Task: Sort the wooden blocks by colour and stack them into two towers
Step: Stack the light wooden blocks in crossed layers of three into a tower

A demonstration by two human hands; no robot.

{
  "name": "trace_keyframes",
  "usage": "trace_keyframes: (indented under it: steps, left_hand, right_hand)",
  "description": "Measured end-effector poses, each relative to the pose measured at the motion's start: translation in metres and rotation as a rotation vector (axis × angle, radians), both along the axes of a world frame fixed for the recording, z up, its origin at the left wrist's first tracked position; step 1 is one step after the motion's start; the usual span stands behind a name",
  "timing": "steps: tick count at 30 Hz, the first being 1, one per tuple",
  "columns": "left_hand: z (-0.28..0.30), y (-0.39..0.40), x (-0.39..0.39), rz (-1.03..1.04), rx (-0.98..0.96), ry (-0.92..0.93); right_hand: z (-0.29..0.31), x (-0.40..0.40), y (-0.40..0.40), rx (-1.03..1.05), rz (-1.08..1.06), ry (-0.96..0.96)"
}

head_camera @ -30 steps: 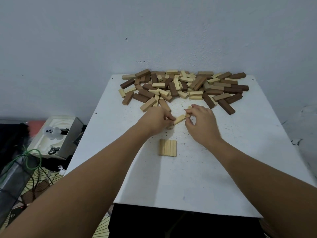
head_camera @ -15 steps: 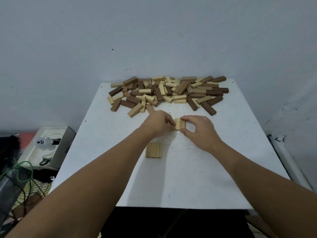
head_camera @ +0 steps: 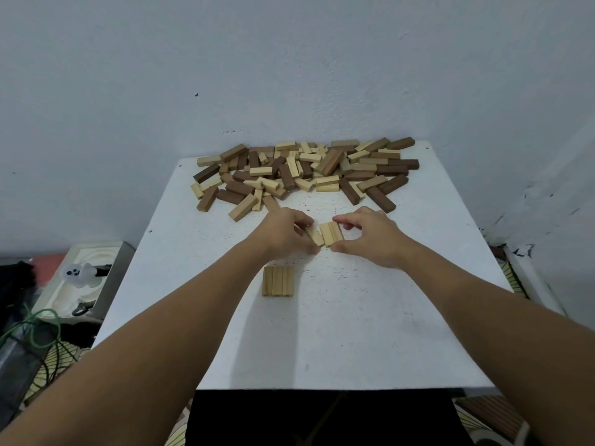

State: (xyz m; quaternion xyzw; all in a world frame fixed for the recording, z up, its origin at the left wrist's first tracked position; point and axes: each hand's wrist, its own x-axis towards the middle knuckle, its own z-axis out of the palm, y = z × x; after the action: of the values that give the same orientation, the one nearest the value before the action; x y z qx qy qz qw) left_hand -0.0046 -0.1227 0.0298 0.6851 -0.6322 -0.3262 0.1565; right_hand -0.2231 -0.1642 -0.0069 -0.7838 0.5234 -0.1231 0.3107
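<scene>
A mixed pile of light and dark wooden blocks (head_camera: 306, 173) covers the far part of the white table (head_camera: 338, 333). Near the middle, three light blocks (head_camera: 278, 281) lie side by side as a flat layer. Beyond that layer my left hand (head_camera: 283, 235) pinches one light block (head_camera: 315, 235), angled slightly. Beside it my right hand (head_camera: 370, 236) pinches a pair of light blocks (head_camera: 332, 233) between thumb and fingers. The single block nearly touches the pair.
The table stands against a pale wall. On the floor to the left are a white moulded tray (head_camera: 70, 284) with a small white figure, a green cable (head_camera: 38, 329) and dark items. A white strip (head_camera: 528, 278) runs along the floor on the right.
The blocks between my hands went from one angled block held up to a pair and a single set side by side. My hands spread slightly apart.
</scene>
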Motion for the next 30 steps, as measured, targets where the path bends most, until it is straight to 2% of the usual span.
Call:
trace_keyframes:
  steps: [12,23,30]
  left_hand:
    - [0.003,0.002,-0.01,-0.133,0.005,-0.02]
    - [0.003,0.036,-0.032,-0.269,0.024,-0.088]
    - [0.004,0.055,-0.039,-0.275,0.034,-0.091]
  right_hand:
    - [0.0,-0.005,0.009,-0.036,0.028,-0.036]
    - [-0.005,-0.032,0.063,-0.023,-0.01,-0.114]
    - [-0.008,-0.036,0.086,-0.04,-0.038,-0.114]
